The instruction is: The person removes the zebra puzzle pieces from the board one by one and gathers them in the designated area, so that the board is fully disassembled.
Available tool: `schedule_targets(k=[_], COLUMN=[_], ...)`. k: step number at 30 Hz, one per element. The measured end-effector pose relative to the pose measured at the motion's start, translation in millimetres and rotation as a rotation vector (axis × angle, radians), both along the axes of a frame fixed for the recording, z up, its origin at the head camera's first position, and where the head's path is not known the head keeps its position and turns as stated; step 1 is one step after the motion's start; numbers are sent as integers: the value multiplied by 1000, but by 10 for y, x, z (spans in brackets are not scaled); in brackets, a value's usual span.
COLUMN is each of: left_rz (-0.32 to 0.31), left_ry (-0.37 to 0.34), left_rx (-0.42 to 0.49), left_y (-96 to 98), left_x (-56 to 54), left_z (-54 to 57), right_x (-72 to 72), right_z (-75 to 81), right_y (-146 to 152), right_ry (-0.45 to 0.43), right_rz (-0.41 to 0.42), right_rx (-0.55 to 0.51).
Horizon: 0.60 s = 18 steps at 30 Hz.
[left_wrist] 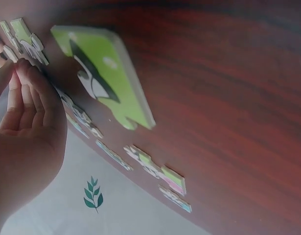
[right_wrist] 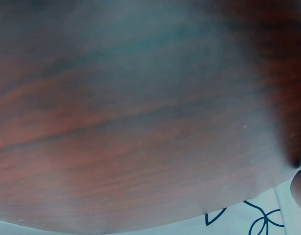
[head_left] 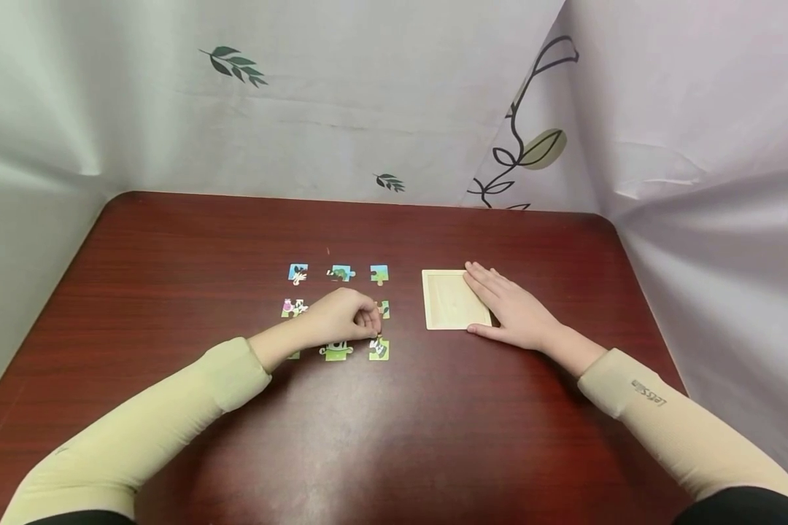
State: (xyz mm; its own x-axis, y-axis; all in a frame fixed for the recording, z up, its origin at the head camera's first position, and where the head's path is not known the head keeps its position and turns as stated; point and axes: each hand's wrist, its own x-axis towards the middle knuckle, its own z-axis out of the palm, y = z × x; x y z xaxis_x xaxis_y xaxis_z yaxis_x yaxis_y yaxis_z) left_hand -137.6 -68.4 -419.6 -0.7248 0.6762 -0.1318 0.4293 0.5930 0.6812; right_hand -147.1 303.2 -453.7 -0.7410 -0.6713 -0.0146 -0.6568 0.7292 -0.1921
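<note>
Jigsaw pieces lie in spaced rows on the dark red table. My left hand (head_left: 344,317) reaches over them with curled fingers. Its thumb and fingertips meet at the top of the lower-right jigsaw piece (head_left: 379,350) and appear to pinch it. A large green piece (left_wrist: 99,73) lies near the wrist in the left wrist view. The hand partly covers the middle and lower rows. My right hand (head_left: 515,310) rests flat, fingers extended, along the right side of a square wooden puzzle tray (head_left: 456,300), with the thumb at its lower edge.
Top-row pieces include a left piece (head_left: 298,274), a middle piece (head_left: 341,273) and a right piece (head_left: 379,274). A pale curtain (head_left: 328,109) with leaf prints hangs behind the table (head_left: 341,445) and along its sides.
</note>
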Motion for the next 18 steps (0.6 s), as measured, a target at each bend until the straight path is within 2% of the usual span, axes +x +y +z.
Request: schedule_targets(k=[10,18], left_rz=[36,107], left_ry=[14,98], left_rx=[41,13], left_y=[-162,-457], left_x=[-3,-23], left_z=[84,227], right_x=[-5,12], right_z=[12,37], right_y=[1,-20], right_ry=[4,9], right_rz=[-1,-11], right_rx=[17,12])
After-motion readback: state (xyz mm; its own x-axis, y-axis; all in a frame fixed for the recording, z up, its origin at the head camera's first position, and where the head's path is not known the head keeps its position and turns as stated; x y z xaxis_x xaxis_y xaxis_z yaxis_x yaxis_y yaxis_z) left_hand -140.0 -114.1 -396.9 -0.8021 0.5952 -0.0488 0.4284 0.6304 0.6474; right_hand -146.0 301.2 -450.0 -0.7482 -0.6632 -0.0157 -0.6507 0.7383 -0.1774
